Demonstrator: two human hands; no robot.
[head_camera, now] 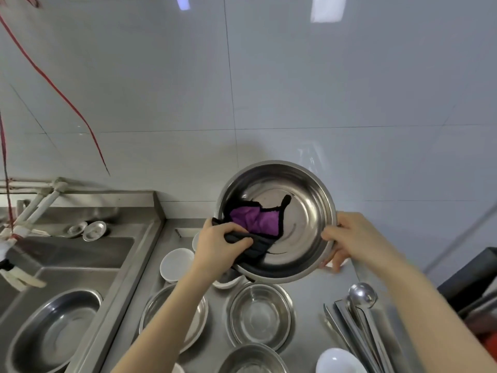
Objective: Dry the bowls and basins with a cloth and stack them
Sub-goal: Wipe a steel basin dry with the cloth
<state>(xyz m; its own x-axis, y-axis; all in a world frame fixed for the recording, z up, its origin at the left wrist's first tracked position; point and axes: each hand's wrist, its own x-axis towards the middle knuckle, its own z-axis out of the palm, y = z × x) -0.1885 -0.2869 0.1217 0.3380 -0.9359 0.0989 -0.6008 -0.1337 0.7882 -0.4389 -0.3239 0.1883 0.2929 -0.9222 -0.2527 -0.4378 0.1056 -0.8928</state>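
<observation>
Overhead, the left hand (218,244) clamped a purple cloth (254,220) against the tilted steel basin's (304,211) inside, while the right hand's (352,238) fingers curled round its rim.

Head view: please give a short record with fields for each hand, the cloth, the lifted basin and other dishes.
left hand: grips the cloth against the basin's near-left rim
right hand: grips the basin's right rim
basin: steel, lifted above the counter, tilted toward the camera
cloth: purple and dark, partly inside the basin
counter: steel basins, white bowls, ladle
sink: holds another basin
</observation>
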